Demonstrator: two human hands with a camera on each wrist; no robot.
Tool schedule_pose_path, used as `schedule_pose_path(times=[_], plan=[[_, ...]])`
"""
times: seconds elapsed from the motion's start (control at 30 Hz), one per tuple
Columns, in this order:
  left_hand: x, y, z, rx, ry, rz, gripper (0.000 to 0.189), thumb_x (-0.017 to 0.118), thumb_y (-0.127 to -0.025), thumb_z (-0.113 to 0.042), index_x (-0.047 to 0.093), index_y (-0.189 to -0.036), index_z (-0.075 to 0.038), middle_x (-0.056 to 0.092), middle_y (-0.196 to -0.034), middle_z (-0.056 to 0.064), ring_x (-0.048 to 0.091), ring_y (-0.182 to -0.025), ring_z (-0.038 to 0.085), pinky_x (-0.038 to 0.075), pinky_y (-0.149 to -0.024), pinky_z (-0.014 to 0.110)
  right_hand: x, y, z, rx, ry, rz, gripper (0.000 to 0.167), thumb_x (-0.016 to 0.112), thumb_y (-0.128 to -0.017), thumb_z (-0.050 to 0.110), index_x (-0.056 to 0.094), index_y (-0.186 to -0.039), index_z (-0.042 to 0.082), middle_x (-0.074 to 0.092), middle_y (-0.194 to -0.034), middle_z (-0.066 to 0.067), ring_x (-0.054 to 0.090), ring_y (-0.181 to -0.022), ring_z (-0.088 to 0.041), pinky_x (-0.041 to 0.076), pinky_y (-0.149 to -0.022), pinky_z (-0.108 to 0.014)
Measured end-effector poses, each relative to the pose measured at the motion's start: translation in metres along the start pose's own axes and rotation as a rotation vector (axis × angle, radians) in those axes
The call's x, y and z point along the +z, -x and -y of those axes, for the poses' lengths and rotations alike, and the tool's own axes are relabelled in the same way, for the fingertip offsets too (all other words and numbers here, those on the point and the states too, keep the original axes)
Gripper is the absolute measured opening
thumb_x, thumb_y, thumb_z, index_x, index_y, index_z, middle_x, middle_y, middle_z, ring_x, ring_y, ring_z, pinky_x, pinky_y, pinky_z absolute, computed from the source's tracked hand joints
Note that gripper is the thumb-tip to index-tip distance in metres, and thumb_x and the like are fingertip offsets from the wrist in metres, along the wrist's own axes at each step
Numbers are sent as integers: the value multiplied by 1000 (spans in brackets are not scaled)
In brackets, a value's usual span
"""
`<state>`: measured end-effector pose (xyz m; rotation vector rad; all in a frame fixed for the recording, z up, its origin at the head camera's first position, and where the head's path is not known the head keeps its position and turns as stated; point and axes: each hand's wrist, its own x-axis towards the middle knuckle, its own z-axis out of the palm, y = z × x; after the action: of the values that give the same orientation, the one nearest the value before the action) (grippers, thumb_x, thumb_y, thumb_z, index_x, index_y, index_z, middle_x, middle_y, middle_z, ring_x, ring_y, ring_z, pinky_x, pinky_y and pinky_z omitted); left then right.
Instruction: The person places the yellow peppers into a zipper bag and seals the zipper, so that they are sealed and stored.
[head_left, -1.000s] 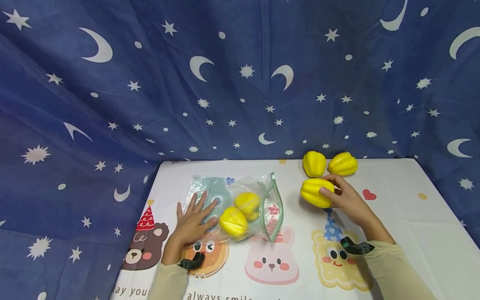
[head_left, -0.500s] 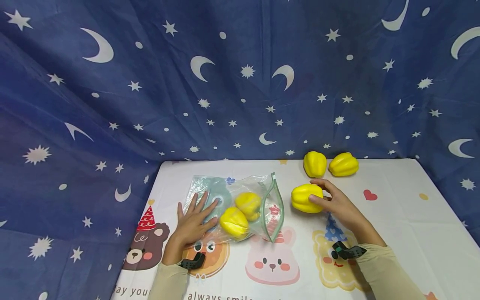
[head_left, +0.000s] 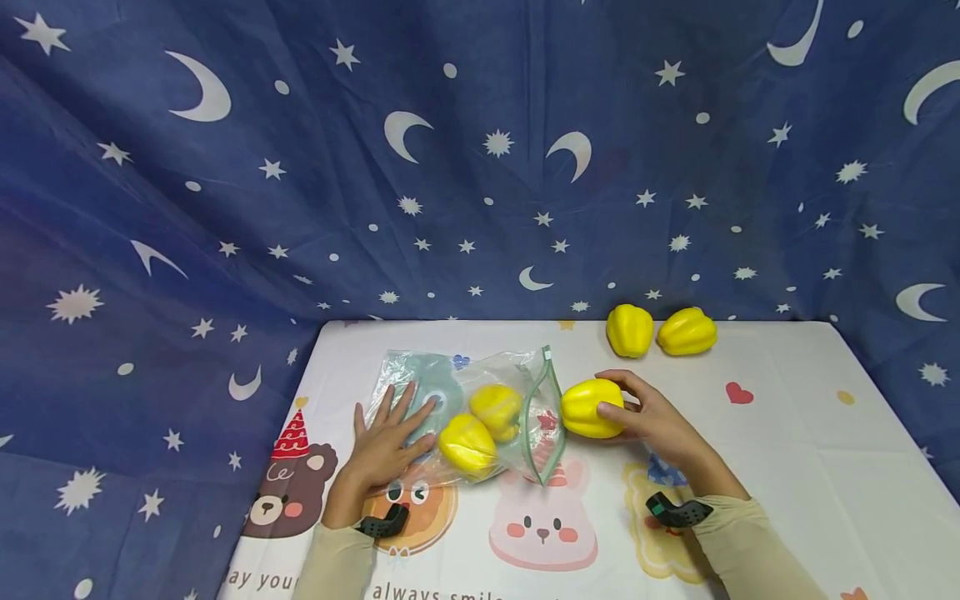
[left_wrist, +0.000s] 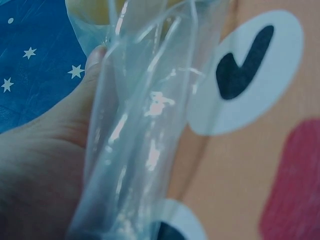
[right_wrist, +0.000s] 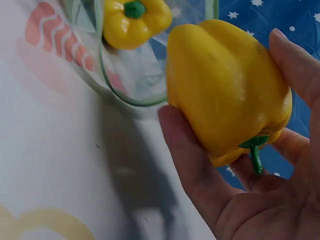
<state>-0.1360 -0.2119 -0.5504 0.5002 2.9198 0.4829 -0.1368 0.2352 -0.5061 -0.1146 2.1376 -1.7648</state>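
Observation:
A clear zip bag (head_left: 525, 371) with a green-edged mouth lies on the table, its mouth gaping to the right. Inside it are two yellow bell peppers, one in front (head_left: 467, 443) and one behind (head_left: 497, 411). My left hand (head_left: 386, 442) rests flat on the bag's closed end with fingers spread; in the left wrist view the plastic film (left_wrist: 145, 125) bunches beside the thumb. My right hand (head_left: 656, 421) grips another yellow bell pepper (head_left: 591, 408) right at the bag's mouth. In the right wrist view this pepper's green stem (right_wrist: 256, 155) points back toward the palm.
Two more yellow bell peppers, one upright (head_left: 629, 331) and one on its side (head_left: 687, 332), sit at the table's back edge. A cartoon-printed white cloth (head_left: 810, 467) covers the table. A dark blue curtain (head_left: 480, 167) with moons and stars hangs behind and at the left.
My right hand has carried its bell pepper leftward and slightly nearer, up to the bag's mouth. The left hand and the bag have stayed in place.

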Motion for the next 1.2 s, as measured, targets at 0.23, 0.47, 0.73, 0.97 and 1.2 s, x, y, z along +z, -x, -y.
schedule_pose_path(times=[0.23,0.47,0.73,0.97,1.2], plan=[[0,0,1,0,2,2,66,48,-100,-64,31,-159,-41,7,-174,1,-1,-160,39,-8,-115,80,10,-5,-2,-43,-51,42,63,69,-98,18,39,-153,13,39,-151,-15,63,-113,-26,61,-88,-35],[1,0,2,0,9,4,66,48,-100,-64,30,-159,-41,6,-174,1,-2,-160,39,-9,-114,79,18,-8,-2,-28,-34,33,67,71,-97,22,37,-154,12,38,-151,-14,59,-112,-29,60,-86,-32],[3,0,2,16,15,-18,65,49,-101,-61,32,-159,-39,9,-174,3,0,-160,39,-9,-114,80,25,-11,-4,-40,-76,69,67,68,-100,20,33,-156,9,37,-153,-17,61,-117,-27,60,-89,-33],[3,0,3,15,19,-15,65,49,-100,-62,32,-159,-40,9,-174,2,-1,-160,39,-9,-114,80,30,-13,0,-14,-88,79,67,69,-99,25,35,-155,11,36,-154,-14,58,-121,-32,59,-93,-36],[4,0,4,13,17,-8,65,48,-100,-63,31,-159,-41,7,-174,1,-2,-160,39,-10,-114,80,35,-16,4,-14,-53,48,65,72,-96,27,42,-152,15,41,-150,-13,59,-120,-32,57,-92,-32]])
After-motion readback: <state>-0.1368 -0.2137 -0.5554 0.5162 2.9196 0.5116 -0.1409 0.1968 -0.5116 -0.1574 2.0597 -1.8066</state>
